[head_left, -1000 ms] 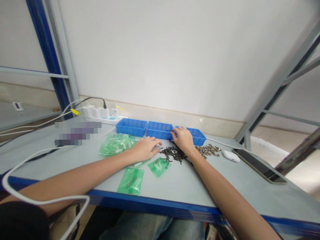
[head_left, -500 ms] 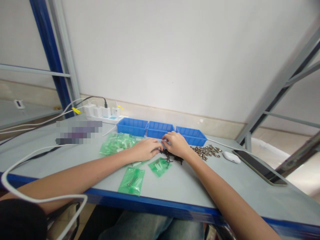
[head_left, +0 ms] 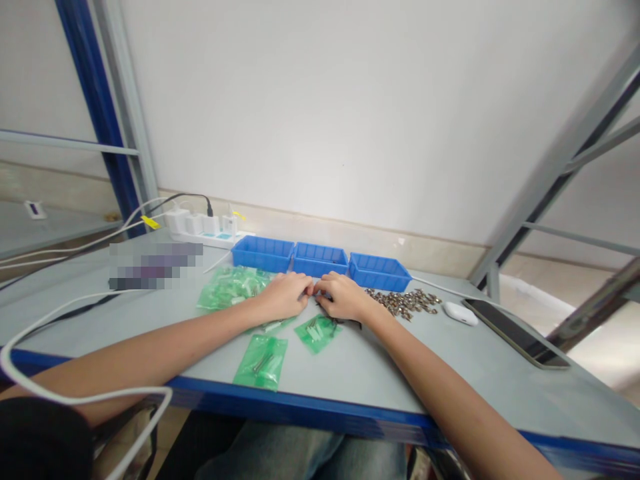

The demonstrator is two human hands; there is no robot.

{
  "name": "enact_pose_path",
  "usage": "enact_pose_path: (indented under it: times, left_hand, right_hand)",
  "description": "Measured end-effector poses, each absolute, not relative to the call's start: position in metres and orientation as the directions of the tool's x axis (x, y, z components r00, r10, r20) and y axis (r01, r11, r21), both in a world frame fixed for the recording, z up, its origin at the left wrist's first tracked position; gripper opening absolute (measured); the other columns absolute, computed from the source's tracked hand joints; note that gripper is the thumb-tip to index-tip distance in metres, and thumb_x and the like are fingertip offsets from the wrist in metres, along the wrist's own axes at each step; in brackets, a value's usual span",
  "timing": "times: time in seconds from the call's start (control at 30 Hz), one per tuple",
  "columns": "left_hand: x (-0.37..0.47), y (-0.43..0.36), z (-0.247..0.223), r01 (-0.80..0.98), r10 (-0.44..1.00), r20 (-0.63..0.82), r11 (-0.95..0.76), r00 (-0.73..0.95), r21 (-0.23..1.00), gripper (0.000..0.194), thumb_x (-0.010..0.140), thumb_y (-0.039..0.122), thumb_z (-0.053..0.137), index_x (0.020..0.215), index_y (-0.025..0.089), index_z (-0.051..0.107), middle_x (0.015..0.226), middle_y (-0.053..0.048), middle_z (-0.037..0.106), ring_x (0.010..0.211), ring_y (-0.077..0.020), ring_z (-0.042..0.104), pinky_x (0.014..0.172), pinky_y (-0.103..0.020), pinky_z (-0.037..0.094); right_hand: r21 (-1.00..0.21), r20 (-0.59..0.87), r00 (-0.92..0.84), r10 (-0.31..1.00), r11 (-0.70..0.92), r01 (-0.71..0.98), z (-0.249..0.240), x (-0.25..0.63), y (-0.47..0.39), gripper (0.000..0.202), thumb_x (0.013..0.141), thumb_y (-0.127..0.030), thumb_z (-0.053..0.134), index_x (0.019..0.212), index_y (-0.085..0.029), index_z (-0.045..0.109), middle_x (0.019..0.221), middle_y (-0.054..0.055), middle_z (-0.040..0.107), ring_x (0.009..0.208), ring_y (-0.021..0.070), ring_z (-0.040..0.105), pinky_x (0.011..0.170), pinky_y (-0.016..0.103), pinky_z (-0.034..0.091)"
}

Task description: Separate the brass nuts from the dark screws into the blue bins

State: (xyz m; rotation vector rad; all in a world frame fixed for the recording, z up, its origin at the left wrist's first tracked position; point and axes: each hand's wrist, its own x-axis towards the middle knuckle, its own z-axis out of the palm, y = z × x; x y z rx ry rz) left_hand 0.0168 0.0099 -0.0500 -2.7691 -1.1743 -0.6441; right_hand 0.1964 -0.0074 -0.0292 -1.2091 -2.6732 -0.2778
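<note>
My left hand and my right hand meet over the grey table in front of the blue bins. The fingers of both are curled and closed, their tips nearly touching; whatever they pinch is too small or hidden. Under my right hand lies a pile of small black screw-like pieces, mostly covered by it. Just below the hands is a green plastic bag with metal and white pieces. Nearer the front edge rests another green bag with thin metal pieces. Beside my left hand is a heap of filled green bags.
Three blue bins stand along the wall. Small brassy metal parts are spread to the right, near a white earbud case and a phone. A power strip sits back left; a white cable crosses the left front.
My right hand has moved left and lower, over the black pieces, hiding most of them. The fingers of my left hand have drawn in to meet it. The view has shifted slightly.
</note>
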Motion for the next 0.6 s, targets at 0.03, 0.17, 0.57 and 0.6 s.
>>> enact_pose_path:
  times: [0.03, 0.17, 0.57, 0.6]
  left_hand:
    - [0.016, 0.011, -0.05, 0.707, 0.683, 0.396, -0.699, 0.614, 0.109, 0.014, 0.075, 0.015, 0.044, 0.082, 0.021, 0.055, 0.084, -0.001, 0.062, 0.083, -0.0196, 0.057, 0.072, -0.031, 0.039]
    - [0.016, 0.012, -0.05, 0.702, 0.689, 0.381, -0.7, 0.616, 0.131, 0.018, 0.074, 0.012, 0.043, 0.082, 0.021, 0.055, 0.084, -0.001, 0.063, 0.084, -0.0188, 0.057, 0.073, -0.031, 0.039]
    - [0.017, 0.006, -0.046, 0.752, 0.727, 0.371, -0.651, 0.578, 0.105, 0.013, 0.078, 0.03, 0.048, 0.083, 0.022, 0.057, 0.09, -0.001, 0.062, 0.09, -0.0223, 0.055, 0.076, -0.035, 0.039]
    - [0.017, 0.006, -0.046, 0.75, 0.722, 0.369, -0.655, 0.585, 0.094, 0.014, 0.079, 0.03, 0.047, 0.082, 0.022, 0.058, 0.09, -0.001, 0.062, 0.09, -0.0222, 0.055, 0.076, -0.035, 0.039]
  right_hand:
    - [0.083, 0.253, -0.646, 0.721, 0.649, 0.757, -0.03, 0.196, -0.007, 0.018, 0.081, -0.019, 0.05, 0.093, -0.018, 0.063, 0.089, 0.007, 0.062, 0.087, 0.018, 0.051, 0.075, 0.027, 0.035]
    - [0.053, 0.27, -0.628, 0.73, 0.64, 0.767, -0.031, 0.195, -0.006, 0.02, 0.082, -0.018, 0.049, 0.099, -0.019, 0.061, 0.09, 0.006, 0.062, 0.087, 0.0175, 0.052, 0.074, 0.026, 0.035]
    - [-0.066, 0.253, -0.639, 0.726, 0.672, 0.738, -0.034, 0.196, 0.002, 0.014, 0.079, -0.013, 0.051, 0.085, -0.015, 0.063, 0.087, 0.007, 0.059, 0.085, 0.0164, 0.052, 0.076, 0.024, 0.038]
    - [-0.069, 0.253, -0.638, 0.727, 0.672, 0.738, -0.034, 0.196, 0.003, 0.013, 0.079, -0.013, 0.051, 0.083, -0.014, 0.063, 0.086, 0.007, 0.059, 0.085, 0.0163, 0.052, 0.076, 0.024, 0.038]
